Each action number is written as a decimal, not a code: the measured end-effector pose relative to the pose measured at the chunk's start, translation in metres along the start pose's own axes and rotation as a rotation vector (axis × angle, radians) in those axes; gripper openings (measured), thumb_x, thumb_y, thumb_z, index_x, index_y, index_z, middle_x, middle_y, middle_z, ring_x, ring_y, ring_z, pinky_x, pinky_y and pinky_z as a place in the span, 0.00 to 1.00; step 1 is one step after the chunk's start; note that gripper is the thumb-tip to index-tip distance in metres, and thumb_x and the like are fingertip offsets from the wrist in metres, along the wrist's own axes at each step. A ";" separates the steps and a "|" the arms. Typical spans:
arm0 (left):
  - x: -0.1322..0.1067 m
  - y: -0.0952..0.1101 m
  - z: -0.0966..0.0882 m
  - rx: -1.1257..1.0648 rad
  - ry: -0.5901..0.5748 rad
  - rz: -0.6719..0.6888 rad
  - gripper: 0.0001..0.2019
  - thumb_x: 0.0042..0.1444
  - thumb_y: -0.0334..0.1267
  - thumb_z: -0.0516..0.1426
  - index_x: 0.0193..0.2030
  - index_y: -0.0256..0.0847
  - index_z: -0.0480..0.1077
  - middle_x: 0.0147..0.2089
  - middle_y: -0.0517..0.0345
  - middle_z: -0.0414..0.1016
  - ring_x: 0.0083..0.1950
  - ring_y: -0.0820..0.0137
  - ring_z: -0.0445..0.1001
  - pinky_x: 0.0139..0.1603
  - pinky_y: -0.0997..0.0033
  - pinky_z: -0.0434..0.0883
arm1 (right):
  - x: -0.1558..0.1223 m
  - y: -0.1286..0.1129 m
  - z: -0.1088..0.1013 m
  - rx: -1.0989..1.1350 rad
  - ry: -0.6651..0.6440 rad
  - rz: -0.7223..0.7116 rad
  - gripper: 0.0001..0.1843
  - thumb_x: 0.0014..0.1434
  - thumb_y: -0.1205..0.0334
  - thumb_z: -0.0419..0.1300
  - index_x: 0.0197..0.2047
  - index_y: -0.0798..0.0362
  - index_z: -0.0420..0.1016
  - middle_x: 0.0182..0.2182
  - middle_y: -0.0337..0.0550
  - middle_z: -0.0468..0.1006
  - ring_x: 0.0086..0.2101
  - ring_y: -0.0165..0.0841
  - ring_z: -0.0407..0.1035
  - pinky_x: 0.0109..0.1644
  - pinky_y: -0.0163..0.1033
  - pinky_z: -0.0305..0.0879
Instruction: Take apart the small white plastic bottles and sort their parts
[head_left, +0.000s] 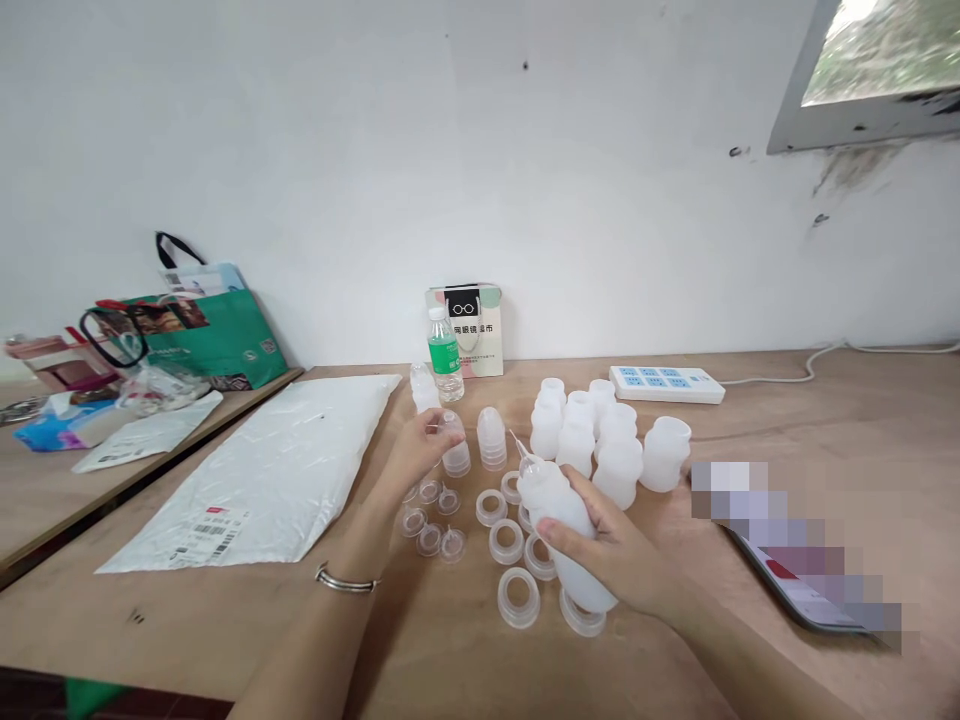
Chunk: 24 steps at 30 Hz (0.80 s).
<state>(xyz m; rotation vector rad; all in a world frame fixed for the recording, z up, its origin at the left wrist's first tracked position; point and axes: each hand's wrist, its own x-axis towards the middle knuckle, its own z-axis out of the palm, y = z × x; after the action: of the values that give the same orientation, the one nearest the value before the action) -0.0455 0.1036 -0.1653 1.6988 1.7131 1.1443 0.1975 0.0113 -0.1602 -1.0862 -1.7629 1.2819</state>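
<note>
My right hand [611, 540] is wrapped around a milky white soft bottle [574, 535], held tilted with its clear, thin-tipped nozzle pointing up and left. My left hand [420, 450] has its thumb and fingers closed at a clear domed cap [456, 458]. Beside it stands another domed cap [492, 438], and a capped bottle [423, 388] is behind the left fingers. Below the hands lie several translucent rings [518, 598] and several small clear nozzle pieces [452, 545]. Open wavy white bottles [618, 470] stand in a group behind my right hand.
A white mailing bag [300, 450] lies at left. A water bottle [445, 355] and a paper bag [480, 330] stand by the wall. A power strip [666, 384] sits at back right, a phone [810, 590] at right. A green bag [240, 335] rests on the adjoining left table.
</note>
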 end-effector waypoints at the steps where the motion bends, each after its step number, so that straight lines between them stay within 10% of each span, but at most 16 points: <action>1: 0.001 -0.003 0.001 0.013 -0.015 -0.012 0.20 0.39 0.44 0.64 0.39 0.35 0.73 0.38 0.51 0.77 0.41 0.58 0.75 0.44 0.60 0.70 | 0.000 0.000 0.000 0.017 -0.007 0.004 0.22 0.55 0.44 0.57 0.46 0.49 0.70 0.38 0.42 0.77 0.41 0.40 0.72 0.43 0.43 0.71; 8: -0.019 0.027 -0.009 -0.097 0.135 0.200 0.27 0.47 0.49 0.62 0.53 0.43 0.66 0.60 0.46 0.64 0.61 0.57 0.63 0.60 0.55 0.60 | 0.004 0.001 -0.005 0.361 -0.121 0.080 0.27 0.52 0.45 0.61 0.52 0.47 0.63 0.30 0.36 0.74 0.29 0.32 0.70 0.33 0.38 0.67; 12: -0.043 0.064 -0.007 -0.533 -0.717 0.248 0.27 0.52 0.50 0.60 0.57 0.44 0.65 0.58 0.46 0.68 0.59 0.57 0.66 0.55 0.58 0.65 | 0.005 0.002 -0.007 0.502 -0.254 0.117 0.26 0.46 0.43 0.64 0.41 0.50 0.64 0.24 0.34 0.72 0.24 0.30 0.66 0.28 0.35 0.62; 14: -0.051 0.074 0.000 -0.618 -0.929 0.215 0.29 0.49 0.49 0.62 0.57 0.45 0.65 0.54 0.47 0.71 0.53 0.59 0.71 0.49 0.61 0.68 | 0.005 0.002 -0.007 0.498 -0.306 0.137 0.27 0.44 0.43 0.64 0.40 0.51 0.64 0.24 0.34 0.71 0.24 0.29 0.65 0.28 0.35 0.61; 21: -0.062 0.064 0.024 -0.454 -0.437 0.182 0.19 0.45 0.53 0.64 0.36 0.40 0.68 0.35 0.58 0.69 0.36 0.70 0.67 0.38 0.69 0.66 | 0.003 -0.004 0.000 -0.093 0.008 0.014 0.14 0.53 0.54 0.60 0.41 0.51 0.65 0.35 0.40 0.74 0.35 0.35 0.69 0.37 0.40 0.66; 24: -0.058 0.056 0.020 -0.568 -0.695 0.256 0.32 0.41 0.57 0.64 0.52 0.45 0.63 0.51 0.51 0.66 0.48 0.63 0.67 0.47 0.64 0.67 | 0.002 -0.007 -0.002 -0.122 0.018 0.041 0.14 0.56 0.54 0.58 0.43 0.51 0.65 0.35 0.40 0.75 0.35 0.36 0.71 0.37 0.41 0.68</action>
<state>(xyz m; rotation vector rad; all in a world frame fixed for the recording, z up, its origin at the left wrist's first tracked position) 0.0101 0.0455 -0.1439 1.6796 0.6868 0.8677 0.1967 0.0128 -0.1528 -1.2041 -1.8334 1.1976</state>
